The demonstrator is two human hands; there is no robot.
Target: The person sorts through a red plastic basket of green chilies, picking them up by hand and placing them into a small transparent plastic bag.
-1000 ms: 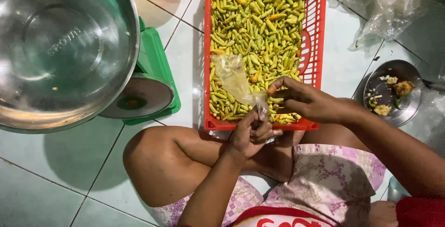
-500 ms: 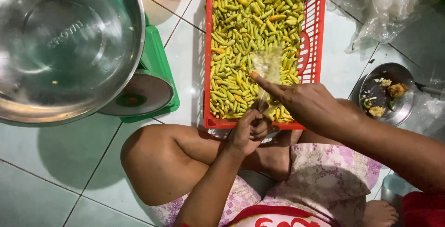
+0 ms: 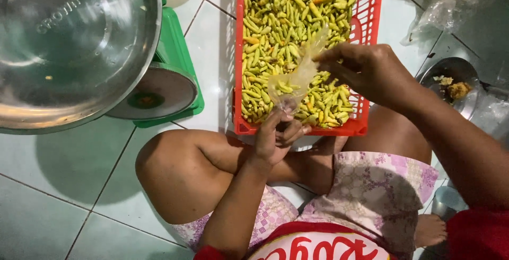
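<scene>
Far to the left of both hands, a large steel bowl (image 3: 69, 42) sat on a green scale (image 3: 169, 85) on the tiled floor (image 3: 47, 207). Nearer in, the left hand (image 3: 275, 140) was curled, its fingertips pinching the lower end of a small clear plastic bag (image 3: 294, 79) just above the near rim of a red basket (image 3: 302, 128). The bag stretched up and to the right from that hand, tilted over the heap of green chillies (image 3: 289, 21) filling the basket, with a few chillies showing inside its bottom. The right hand (image 3: 366, 71) was above and to the right of the left one, its fingers bunched and gripping the bag's upper edge, so the bag hung taut between the two hands. Further right, beyond the right forearm, a small metal bowl (image 3: 453, 82) of scraps rested on the floor.
</scene>
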